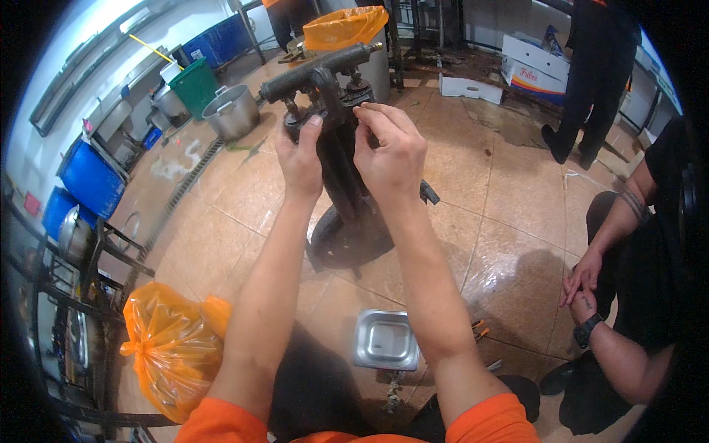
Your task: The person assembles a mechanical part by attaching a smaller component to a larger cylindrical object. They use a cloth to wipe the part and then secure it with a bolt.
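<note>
A dark metal apparatus [343, 159] stands before me, with a thick horizontal pipe [317, 70] across its top, short fittings under the pipe and a rounded base on the floor. My left hand [299, 159] is closed round the left fitting, thumb up and the other fingers mostly hidden behind it. At the right fitting, my right hand [394, 148] has its fingers bent in a pinch against the metal; what lies between the fingertips is hidden. A rectangular steel pan [385, 340] sits on the floor near my right forearm.
A tied orange bag [170, 347] lies at the near left. A person with clasped hands [583, 292] crouches close on the right; another person's dark-clad legs [587, 88] stand farther back. Behind are a steel pot [231, 114], a green bin [194, 88] and an orange-lined bin [347, 28].
</note>
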Motion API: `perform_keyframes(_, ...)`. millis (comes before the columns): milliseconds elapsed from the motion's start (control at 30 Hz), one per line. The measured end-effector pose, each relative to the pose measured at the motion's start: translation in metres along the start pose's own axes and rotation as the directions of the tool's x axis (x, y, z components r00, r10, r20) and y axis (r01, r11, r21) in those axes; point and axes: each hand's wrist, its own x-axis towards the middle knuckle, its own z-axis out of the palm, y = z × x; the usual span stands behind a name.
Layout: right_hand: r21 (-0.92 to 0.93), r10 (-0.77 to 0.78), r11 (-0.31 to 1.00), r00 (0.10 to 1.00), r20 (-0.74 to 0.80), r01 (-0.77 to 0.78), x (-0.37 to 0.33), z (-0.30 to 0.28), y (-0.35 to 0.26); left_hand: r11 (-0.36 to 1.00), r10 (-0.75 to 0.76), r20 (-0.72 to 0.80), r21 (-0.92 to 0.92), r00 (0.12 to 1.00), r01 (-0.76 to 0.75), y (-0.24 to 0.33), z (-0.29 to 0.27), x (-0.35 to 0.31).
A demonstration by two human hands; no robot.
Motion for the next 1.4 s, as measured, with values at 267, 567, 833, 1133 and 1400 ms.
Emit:
perform_keyframes(267,0.187,0.221,0.96,0.974,-0.052,-0.208,-0.002,0.004,-0.003,0.999,0.024,0.005,0.049,1.0,-0.024,-0.002,-0.003,0.003)
perform_keyframes(567,0.21,0.356,0.913,0.935,0.01,-0.35,-0.001,0.002,-0.008,0.998,0.006,0.003,-0.067,1.0,-0.006,0.003,0.003,0.001)
perform_keyframes(833,0.207,0.301,0.934,0.954,-0.017,-0.291,0.001,0.001,-0.008,1.0,0.022,0.009,0.0,1.0,-0.022,0.003,0.002,0.001)
perform_keyframes(1133,0.053,0.148,0.988,0.989,-0.006,-0.147,0.002,-0.004,-0.011,0.999,0.02,0.013,-0.048,1.0,-0.019,0.004,0.006,-0.001)
perform_keyframes(1400,0.085,0.094,0.992,0.995,-0.032,-0.091,-0.002,-0.002,-0.005,1.0,0.016,0.02,-0.025,1.0,-0.016,0.004,0.006,-0.001)
